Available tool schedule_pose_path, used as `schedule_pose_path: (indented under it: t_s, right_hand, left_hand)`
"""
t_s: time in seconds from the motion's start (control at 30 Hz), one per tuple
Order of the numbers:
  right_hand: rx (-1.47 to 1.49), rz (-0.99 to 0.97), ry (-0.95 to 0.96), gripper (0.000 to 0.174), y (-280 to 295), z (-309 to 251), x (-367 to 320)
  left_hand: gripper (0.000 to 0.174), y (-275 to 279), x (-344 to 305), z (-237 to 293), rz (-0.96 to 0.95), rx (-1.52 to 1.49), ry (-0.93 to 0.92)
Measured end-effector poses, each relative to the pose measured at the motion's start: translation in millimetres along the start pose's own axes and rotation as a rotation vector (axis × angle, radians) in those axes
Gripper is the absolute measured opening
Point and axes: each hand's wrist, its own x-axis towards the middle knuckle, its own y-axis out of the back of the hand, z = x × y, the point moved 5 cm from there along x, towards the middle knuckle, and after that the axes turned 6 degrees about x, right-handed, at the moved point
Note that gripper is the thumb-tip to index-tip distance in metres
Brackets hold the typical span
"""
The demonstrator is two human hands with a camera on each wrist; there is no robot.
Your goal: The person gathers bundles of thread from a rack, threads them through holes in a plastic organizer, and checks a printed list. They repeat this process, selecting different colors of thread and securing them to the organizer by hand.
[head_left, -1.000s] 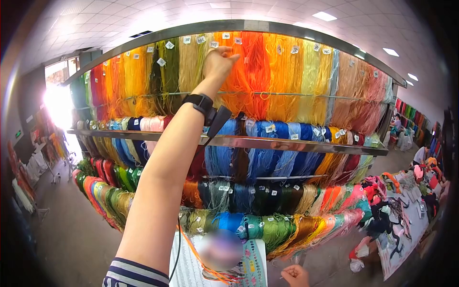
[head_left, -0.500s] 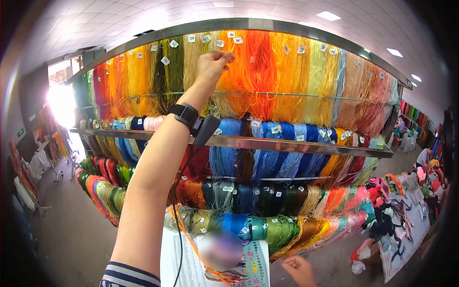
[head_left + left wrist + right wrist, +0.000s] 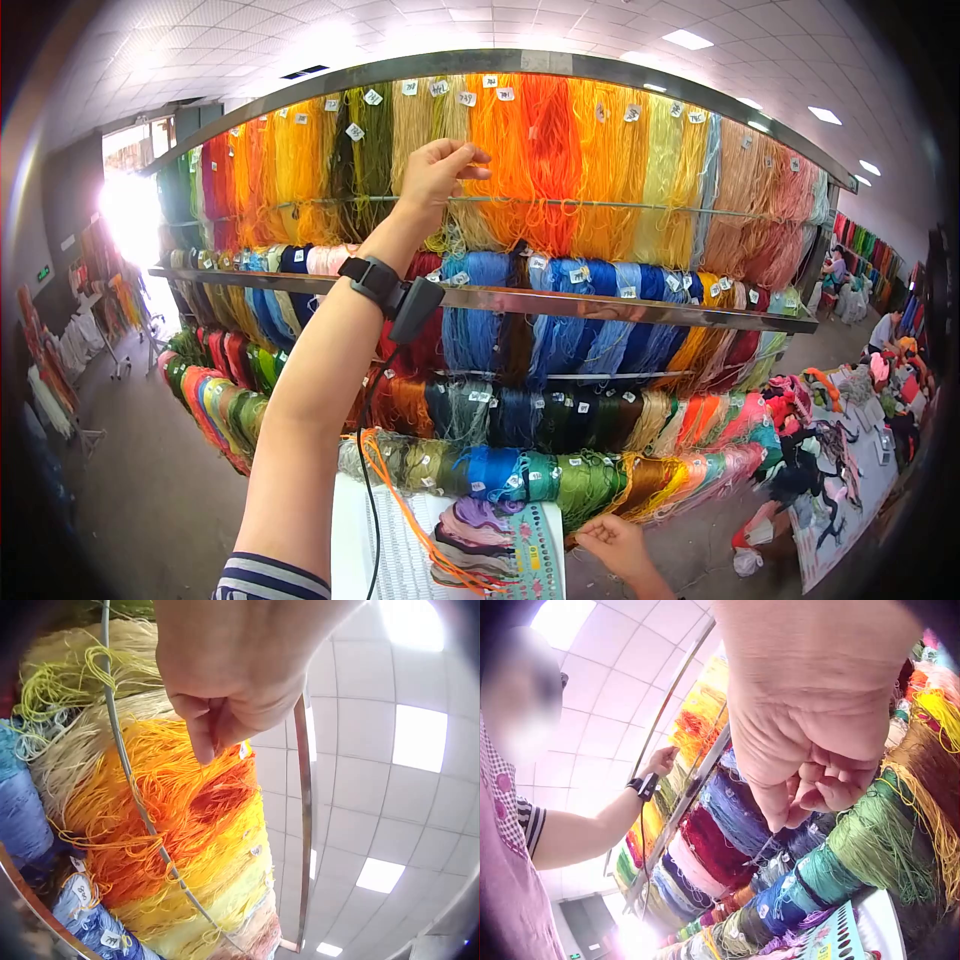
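My left hand is raised before the upper row of hanging thread, in front of the orange hanks. Its thumb and index finger pinch at the orange thread; the strand between the fingertips is mostly hidden. Low on the right, my right hand pinches a thin, pale, needle-like piece between thumb and curled fingers. Beside that hand lies a teal card with a row of holes and purple, brown and grey thread bundles. Loose orange strands trail across it.
A metal rack bears several rows of numbered thread hanks. A printed white sheet lies below it. Black cable hangs from my left wrist. At right, a table holds loose yarn, with people beyond.
My left hand has come down from the number tags at the top of the orange hanks. My right hand has risen slightly, and the thread bundles by the card show more clearly.
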Motion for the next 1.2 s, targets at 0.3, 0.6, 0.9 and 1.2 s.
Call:
schedule_pose_path:
  t_s: [0.3,0.6,0.9,1.2]
  right_hand:
    - [-0.03,-0.059,0.017,0.017,-12.9,-4.4,7.0]
    - [-0.166,-0.076,0.098,0.017,-6.6,-80.6,34.0]
    - [-0.177,-0.143,0.509,0.01,-31.8,-218.9,72.5]
    - [-0.173,-0.16,0.614,0.012,-38.8,-253.3,92.1]
  left_hand:
    - [0.017,-6.6,-1.7,-1.3,-0.037,-0.155,0.075]
    - [0.015,-4.7,-14.3,-5.2,-0.072,-0.046,0.063]
    - [0.03,-12.7,-20.6,-13.6,0.016,0.036,0.138]
    - [0.036,-17.6,-7.5,-41.0,0.139,0.58,0.098]
